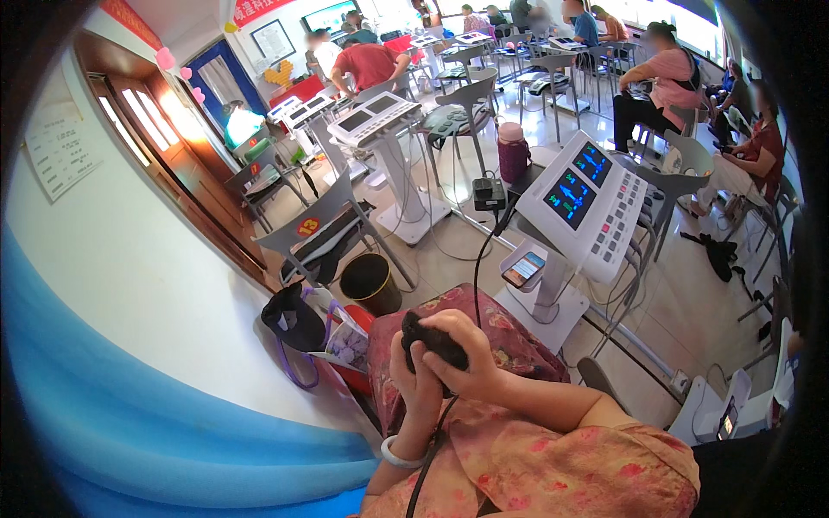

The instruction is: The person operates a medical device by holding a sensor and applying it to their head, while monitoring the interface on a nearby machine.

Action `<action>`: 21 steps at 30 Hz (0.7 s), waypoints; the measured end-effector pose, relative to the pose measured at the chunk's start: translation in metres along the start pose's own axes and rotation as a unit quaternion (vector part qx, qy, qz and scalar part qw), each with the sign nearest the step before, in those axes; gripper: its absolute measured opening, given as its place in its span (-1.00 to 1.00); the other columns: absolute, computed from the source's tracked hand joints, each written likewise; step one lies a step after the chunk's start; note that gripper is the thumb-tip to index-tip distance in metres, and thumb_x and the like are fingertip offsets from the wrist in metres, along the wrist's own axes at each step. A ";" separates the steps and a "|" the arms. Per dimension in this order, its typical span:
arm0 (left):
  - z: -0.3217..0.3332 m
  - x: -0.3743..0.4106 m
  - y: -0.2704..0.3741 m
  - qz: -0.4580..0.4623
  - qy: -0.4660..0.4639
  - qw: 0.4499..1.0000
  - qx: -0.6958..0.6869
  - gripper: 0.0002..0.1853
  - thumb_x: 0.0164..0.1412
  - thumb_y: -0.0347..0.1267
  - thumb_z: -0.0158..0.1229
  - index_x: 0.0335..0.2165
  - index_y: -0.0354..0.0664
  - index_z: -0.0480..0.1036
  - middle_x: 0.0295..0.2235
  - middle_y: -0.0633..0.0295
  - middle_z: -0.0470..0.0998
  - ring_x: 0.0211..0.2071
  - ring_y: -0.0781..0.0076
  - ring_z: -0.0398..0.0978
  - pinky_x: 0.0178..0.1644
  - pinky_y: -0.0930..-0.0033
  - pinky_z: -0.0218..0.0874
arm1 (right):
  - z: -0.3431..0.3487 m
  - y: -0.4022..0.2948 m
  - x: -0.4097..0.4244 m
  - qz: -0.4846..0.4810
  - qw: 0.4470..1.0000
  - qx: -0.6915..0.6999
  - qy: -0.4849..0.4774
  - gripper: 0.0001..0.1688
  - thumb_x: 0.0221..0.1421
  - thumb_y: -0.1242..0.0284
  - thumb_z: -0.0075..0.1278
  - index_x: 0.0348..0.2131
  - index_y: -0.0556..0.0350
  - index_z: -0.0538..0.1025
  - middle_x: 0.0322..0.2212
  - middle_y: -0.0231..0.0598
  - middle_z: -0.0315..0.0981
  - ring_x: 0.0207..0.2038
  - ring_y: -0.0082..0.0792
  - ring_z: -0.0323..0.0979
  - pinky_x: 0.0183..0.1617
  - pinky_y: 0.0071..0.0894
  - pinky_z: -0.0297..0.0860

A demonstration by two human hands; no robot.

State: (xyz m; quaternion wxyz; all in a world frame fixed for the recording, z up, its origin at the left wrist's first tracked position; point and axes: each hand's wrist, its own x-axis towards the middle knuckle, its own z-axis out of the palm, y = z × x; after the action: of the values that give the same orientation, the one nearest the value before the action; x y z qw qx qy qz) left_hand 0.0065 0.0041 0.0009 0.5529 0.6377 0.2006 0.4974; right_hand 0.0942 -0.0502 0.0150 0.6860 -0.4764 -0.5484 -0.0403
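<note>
Both of my hands hold one dark, rounded object [435,342] above my lap; its exact kind cannot be told. My left hand [414,379], with a pale bangle at the wrist, grips it from the left and below. Over its top and right side curl the fingers of my right hand [469,353]. A black cable [431,453] runs from near the hands down over my floral clothing, and another black cable [477,278] rises behind them to a black power adapter [489,193]. Beneath the hands lies a dark red floral cloth [518,343] over a seat or stool.
A white two-screen console [583,207] on a stand is ahead right, with a phone [523,269] on its shelf. A black bin [371,285], bags [311,330] and a grey chair [317,226] stand ahead left. Several people sit or stand farther off.
</note>
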 end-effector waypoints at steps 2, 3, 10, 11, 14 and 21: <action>0.002 0.001 -0.001 0.018 0.015 1.000 -0.001 -0.73 0.31 -0.28 -0.15 -0.43 -0.25 0.31 -0.57 0.32 0.33 -0.51 0.60 0.26 -0.47 0.48 0.13 | 0.002 0.001 -0.007 0.020 1.000 0.007 0.009 -0.69 -0.09 0.60 0.06 -0.26 0.24 0.38 -0.39 -0.11 0.37 -0.35 -0.27 0.38 -0.26 -0.40 0.31; 0.001 0.001 -0.002 0.011 0.005 1.000 0.014 -0.71 0.32 -0.29 -0.15 -0.45 -0.25 0.31 -0.58 0.33 0.32 -0.52 0.60 0.25 -0.48 0.48 0.11 | 0.002 0.003 -0.010 0.029 0.999 0.011 0.014 -0.74 -0.08 0.60 0.06 -0.30 0.24 0.39 -0.43 -0.14 0.36 -0.42 -0.31 0.37 -0.32 -0.43 0.32; -0.001 0.004 0.011 -0.018 -0.062 0.996 0.058 -0.65 0.32 -0.31 -0.17 -0.56 -0.25 0.29 -0.65 0.37 0.27 -0.56 0.65 0.18 -0.53 0.47 0.02 | 0.001 0.010 -0.016 0.127 0.989 0.071 0.040 -0.92 0.04 0.59 -0.03 -0.49 0.21 0.37 -0.63 -0.33 0.20 -0.59 -0.62 0.14 -0.54 -0.56 0.14; 0.000 0.005 0.013 -0.027 -0.070 0.995 0.059 -0.65 0.32 -0.31 -0.17 -0.56 -0.25 0.29 -0.65 0.37 0.27 -0.56 0.65 0.18 -0.53 0.48 0.02 | 0.001 0.014 -0.015 0.134 0.988 0.071 0.042 -0.92 0.05 0.59 -0.04 -0.49 0.21 0.37 -0.63 -0.36 0.20 -0.57 -0.63 0.14 -0.54 -0.57 0.14; 0.003 0.007 0.010 -0.053 -0.045 0.996 0.060 -0.72 0.31 -0.31 -0.12 -0.46 -0.27 0.34 -0.56 0.35 0.33 -0.49 0.66 0.23 -0.44 0.54 0.10 | 0.008 0.031 -0.019 0.201 0.967 0.134 0.085 -0.91 0.09 0.56 -0.04 -0.47 0.19 0.38 -0.60 -0.46 0.23 -0.52 -0.68 0.17 -0.49 -0.61 0.16; 0.007 0.009 0.019 0.019 -0.193 0.981 -0.018 -0.33 -0.02 -0.45 0.25 0.06 -0.28 0.16 -0.05 0.12 0.32 0.03 0.31 0.26 0.14 0.38 0.05 | -0.011 0.049 0.000 0.439 0.759 0.389 0.282 -0.83 0.09 0.39 -0.03 -0.34 0.12 0.45 -0.43 -0.34 0.41 -0.42 -0.50 0.40 -0.34 -0.53 0.35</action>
State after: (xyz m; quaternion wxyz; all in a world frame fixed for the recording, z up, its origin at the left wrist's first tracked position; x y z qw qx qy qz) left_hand 0.0107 0.0015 0.0223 0.5831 0.7155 0.0693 0.3784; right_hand 0.1305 -0.0316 -0.0146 0.8784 -0.3246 -0.0298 0.3496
